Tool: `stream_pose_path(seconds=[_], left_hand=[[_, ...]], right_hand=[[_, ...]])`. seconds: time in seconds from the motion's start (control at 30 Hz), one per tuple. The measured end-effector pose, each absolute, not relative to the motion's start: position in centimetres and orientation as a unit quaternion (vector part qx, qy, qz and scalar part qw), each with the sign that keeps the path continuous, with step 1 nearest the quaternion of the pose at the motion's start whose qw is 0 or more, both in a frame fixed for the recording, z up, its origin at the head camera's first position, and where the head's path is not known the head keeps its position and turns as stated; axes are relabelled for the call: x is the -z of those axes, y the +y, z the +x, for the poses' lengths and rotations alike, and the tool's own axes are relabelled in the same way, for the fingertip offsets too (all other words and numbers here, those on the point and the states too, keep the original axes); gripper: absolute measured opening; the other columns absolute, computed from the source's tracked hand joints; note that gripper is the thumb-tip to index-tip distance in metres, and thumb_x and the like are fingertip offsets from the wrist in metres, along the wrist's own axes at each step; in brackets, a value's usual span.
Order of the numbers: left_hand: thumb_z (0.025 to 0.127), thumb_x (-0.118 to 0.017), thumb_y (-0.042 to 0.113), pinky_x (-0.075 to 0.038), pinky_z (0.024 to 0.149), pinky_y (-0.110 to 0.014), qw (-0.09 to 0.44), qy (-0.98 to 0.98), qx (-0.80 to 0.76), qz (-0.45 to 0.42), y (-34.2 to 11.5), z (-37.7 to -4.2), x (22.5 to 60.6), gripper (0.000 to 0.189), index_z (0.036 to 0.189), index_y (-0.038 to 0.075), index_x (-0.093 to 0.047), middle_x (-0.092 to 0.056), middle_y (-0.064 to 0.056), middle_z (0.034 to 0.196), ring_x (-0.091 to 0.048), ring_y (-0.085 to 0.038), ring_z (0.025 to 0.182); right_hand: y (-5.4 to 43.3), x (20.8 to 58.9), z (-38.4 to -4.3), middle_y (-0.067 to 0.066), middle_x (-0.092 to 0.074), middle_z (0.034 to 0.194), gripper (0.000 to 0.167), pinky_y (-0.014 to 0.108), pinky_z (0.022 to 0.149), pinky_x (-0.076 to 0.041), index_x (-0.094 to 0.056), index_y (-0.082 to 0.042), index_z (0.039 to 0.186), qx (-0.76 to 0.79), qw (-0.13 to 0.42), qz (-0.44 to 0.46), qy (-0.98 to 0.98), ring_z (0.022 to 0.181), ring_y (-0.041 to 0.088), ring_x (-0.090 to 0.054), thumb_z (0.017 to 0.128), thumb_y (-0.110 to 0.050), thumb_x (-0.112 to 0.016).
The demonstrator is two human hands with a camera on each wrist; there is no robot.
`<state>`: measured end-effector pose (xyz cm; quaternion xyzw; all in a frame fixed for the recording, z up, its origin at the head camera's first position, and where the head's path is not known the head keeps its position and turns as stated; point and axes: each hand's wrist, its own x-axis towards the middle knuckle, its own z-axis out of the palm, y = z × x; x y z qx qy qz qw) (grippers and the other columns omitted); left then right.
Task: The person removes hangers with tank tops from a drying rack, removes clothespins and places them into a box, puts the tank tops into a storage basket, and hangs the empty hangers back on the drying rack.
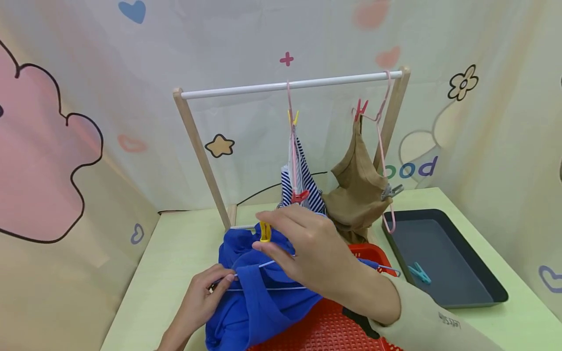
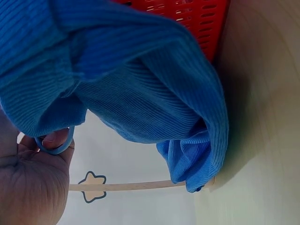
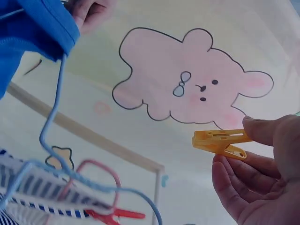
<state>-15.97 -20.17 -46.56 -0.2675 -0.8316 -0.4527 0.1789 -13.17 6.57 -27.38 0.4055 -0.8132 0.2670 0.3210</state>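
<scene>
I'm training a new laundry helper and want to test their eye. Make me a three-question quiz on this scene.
1. What does the right hand hold?
2. True or false: the teal clothespin lies in the red basket.
3. In the head view, which hangs nearest the right end of the white bar? A) striped garment; B) brown garment; C) blue garment.

Key: 1. A yellow clothespin. 2. False; it lies in the dark tray. 3. B.

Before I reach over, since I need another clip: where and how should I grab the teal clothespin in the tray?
Probably pinch the teal clothespin by its two handles, from above: it lies inside the rimmed tray, handles spread apart.
</scene>
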Motion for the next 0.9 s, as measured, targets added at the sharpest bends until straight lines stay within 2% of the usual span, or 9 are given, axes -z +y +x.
stream_pose_path(seconds=[0.2,0.33,0.43,0.53,0.6,0.67,0.77,0.83,0.9], left_hand=[[0.094,-0.061,0.001,-0.043,0.054,-0.02,0.18,-0.835,0.451,-0.26,-20.2,-15.8,46.5,0.022,0.099,0.021,-0.07,-0.06,0.007,0.079,-0.049,0.0,0.065],[0.094,-0.061,0.001,-0.043,0.054,-0.02,0.179,-0.836,0.45,-0.256,-20.1,-15.8,46.4,0.022,0.098,0.021,-0.071,-0.06,0.006,0.079,-0.048,0.0,0.066],[0.094,-0.061,0.001,-0.042,0.054,-0.02,0.175,-0.837,0.45,-0.256,-20.1,-15.8,46.5,0.023,0.098,0.021,-0.071,-0.06,0.005,0.079,-0.048,0.0,0.066],[0.094,-0.061,0.001,-0.042,0.054,-0.019,0.171,-0.839,0.449,-0.256,-20.1,-15.9,46.6,0.023,0.098,0.022,-0.071,-0.059,0.007,0.079,-0.048,0.0,0.066],[0.094,-0.061,0.001,-0.042,0.054,-0.019,0.169,-0.84,0.448,-0.256,-20.1,-16.0,46.7,0.023,0.098,0.021,-0.071,-0.059,0.007,0.079,-0.048,0.0,0.066],[0.094,-0.061,0.002,-0.043,0.055,-0.019,0.163,-0.841,0.451,-0.252,-20.1,-15.9,46.6,0.022,0.098,0.022,-0.071,-0.06,0.007,0.079,-0.048,0.0,0.066],[0.095,-0.061,0.004,-0.043,0.055,-0.02,0.153,-0.843,0.455,-0.243,-20.2,-15.8,46.5,0.021,0.098,0.022,-0.071,-0.06,0.006,0.079,-0.049,0.0,0.066],[0.096,-0.06,0.006,-0.043,0.055,-0.02,0.148,-0.844,0.456,-0.239,-20.2,-15.7,46.5,0.02,0.098,0.023,-0.071,-0.06,0.006,0.079,-0.049,0.0,0.066],[0.096,-0.06,0.006,-0.044,0.055,-0.02,0.149,-0.844,0.456,-0.239,-20.3,-15.7,46.5,0.02,0.098,0.023,-0.071,-0.06,0.008,0.08,-0.049,0.0,0.067]], right_hand=[[9.0,26.5,-12.5,0.006,-0.073,0.106,0.037,0.031,0.079,-0.059,-0.069,-0.006,0.114,-0.28,0.363,0.398,-0.794,0.094,0.016,-0.069,0.085,-0.027,-0.078],[11.0,25.9,-12.2,0.007,-0.073,0.103,0.039,0.03,0.073,-0.059,-0.069,-0.005,0.113,-0.276,0.393,0.39,-0.785,0.091,0.016,-0.068,0.093,-0.038,-0.067],[12.9,25.6,-11.9,0.007,-0.072,0.099,0.048,0.022,0.067,-0.056,-0.069,-0.004,0.113,-0.268,0.415,0.37,-0.786,0.082,0.013,-0.067,0.096,-0.047,-0.056],[15.1,25.2,-11.6,0.007,-0.072,0.096,0.054,0.01,0.071,-0.05,-0.07,-0.004,0.115,-0.27,0.432,0.334,-0.793,0.079,0.012,-0.066,0.095,-0.052,-0.055],[16.5,24.9,-11.4,0.009,-0.073,0.097,0.057,0.006,0.08,-0.046,-0.07,-0.004,0.117,-0.271,0.441,0.306,-0.799,0.081,0.012,-0.065,0.094,-0.055,-0.056],[17.7,24.8,-11.2,0.01,-0.074,0.099,0.06,0.004,0.088,-0.042,-0.07,-0.005,0.118,-0.266,0.442,0.278,-0.81,0.087,0.014,-0.064,0.092,-0.057,-0.056],[19.1,24.8,-11.1,0.014,-0.074,0.101,0.063,0.002,0.092,-0.038,-0.07,-0.004,0.118,-0.253,0.44,0.244,-0.826,0.089,0.014,-0.062,0.091,-0.06,-0.056],[19.9,25.1,-11.2,0.015,-0.073,0.101,0.059,0.002,0.093,-0.037,-0.07,-0.005,0.118,-0.252,0.443,0.226,-0.83,0.091,0.007,-0.06,0.089,-0.056,-0.062],[20.8,25.4,-11.4,0.017,-0.073,0.099,0.051,0.001,0.092,-0.036,-0.071,-0.005,0.117,-0.258,0.449,0.208,-0.83,0.094,-0.004,-0.058,0.087,-0.047,-0.072]])
